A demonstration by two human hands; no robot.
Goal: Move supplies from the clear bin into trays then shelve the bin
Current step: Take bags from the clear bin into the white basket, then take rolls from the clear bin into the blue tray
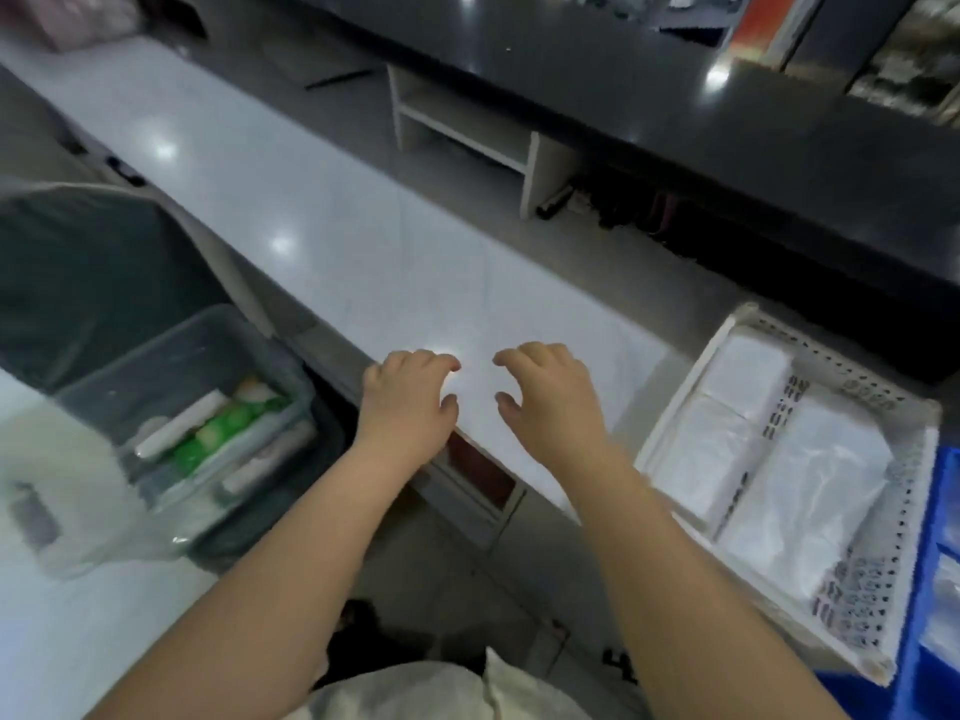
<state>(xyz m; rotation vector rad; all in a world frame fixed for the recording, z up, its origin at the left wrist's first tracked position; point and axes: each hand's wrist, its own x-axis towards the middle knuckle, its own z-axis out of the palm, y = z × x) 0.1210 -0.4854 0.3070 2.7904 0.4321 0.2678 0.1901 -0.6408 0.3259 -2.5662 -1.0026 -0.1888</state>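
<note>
Two bare hands are extended over the white worktop (322,236), neither holding anything. Left hand (408,407) is loosely spread, fingers curled down, at the worktop's near edge. Right hand (545,402) is likewise empty, fingers arched and apart, just beside the left; whether the fingertips touch the surface cannot be told. Clear bin (202,407) sits low at the left, below the worktop edge and well apart from both hands. Its walls are translucent grey, rim uncovered. Inside lie green-and-white packets (228,433) and several white rolls (182,423), loosely piled; finer detail is blurred. A white plastic bag (88,511) lies just beside the bin at the near left. White perforated tray (872,589) rests at the right end of the worktop, holding flat white packs (800,496) in clear wrap, laid side by side. A blue tray (935,563) adjoins it at the frame's right edge. A black counter (675,96) runs above the worktop.
</note>
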